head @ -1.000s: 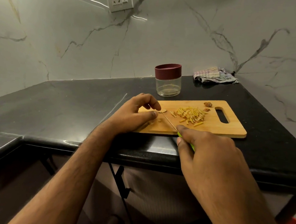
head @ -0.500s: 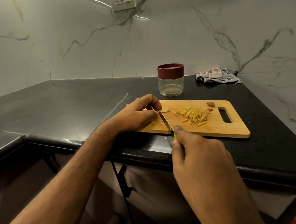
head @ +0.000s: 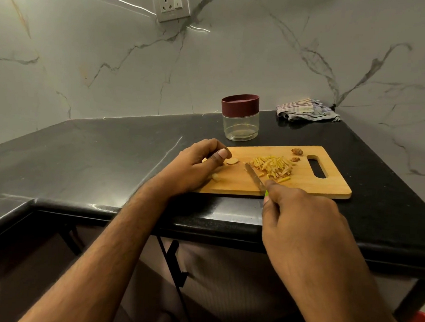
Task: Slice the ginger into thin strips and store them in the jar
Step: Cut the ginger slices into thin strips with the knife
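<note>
A wooden cutting board [head: 316,187] lies near the front edge of the black counter. On it sits a pile of thin ginger strips [head: 272,166]. My left hand [head: 194,166] rests on the board's left end with curled fingers, the thumb and forefinger pinching the edge of a pale ginger slice [head: 232,161]. A small ginger bit [head: 215,177] lies under that hand. My right hand [head: 299,214] grips a green-handled knife [head: 255,178], whose blade tip lies against the left side of the strip pile. The glass jar [head: 240,126], maroon lid on, stands behind the board.
Two brown ginger knobs [head: 297,152] lie near the board's handle slot [head: 317,167]. A crumpled striped cloth [head: 305,110] sits in the back right corner. Marble walls enclose the black counter [head: 108,155] at back and right; a wall socket [head: 170,2] is above.
The knife has swung right, from beside my left fingertips to the edge of the strip pile. The ginger slice now shows plainly at my left thumb.
</note>
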